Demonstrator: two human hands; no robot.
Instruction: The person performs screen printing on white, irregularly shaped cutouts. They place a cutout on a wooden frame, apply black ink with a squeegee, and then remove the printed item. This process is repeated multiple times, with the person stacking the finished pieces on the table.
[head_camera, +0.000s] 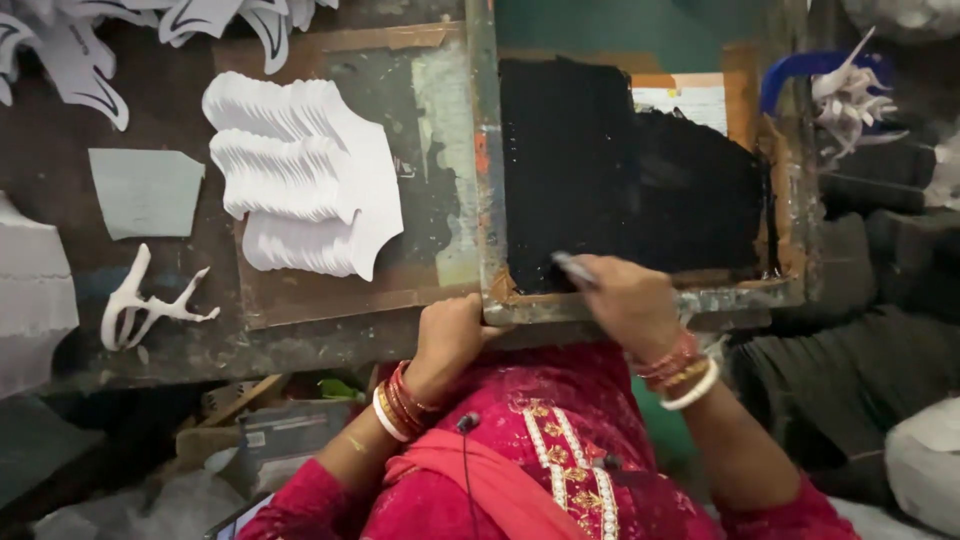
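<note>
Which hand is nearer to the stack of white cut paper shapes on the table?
The left hand. It grips the near left corner of the framed screen, just below and right of the stack of white cut paper shapes. The right hand is farther right, holding a tool over the black ink.

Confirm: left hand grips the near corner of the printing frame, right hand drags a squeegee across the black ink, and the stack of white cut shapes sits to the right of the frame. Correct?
One thing is off. In the head view the stack of white cut shapes lies to the left of the printing frame, not the right. The rest holds: the left hand grips the frame's near corner, and the right hand holds the squeegee on the black ink.
</note>
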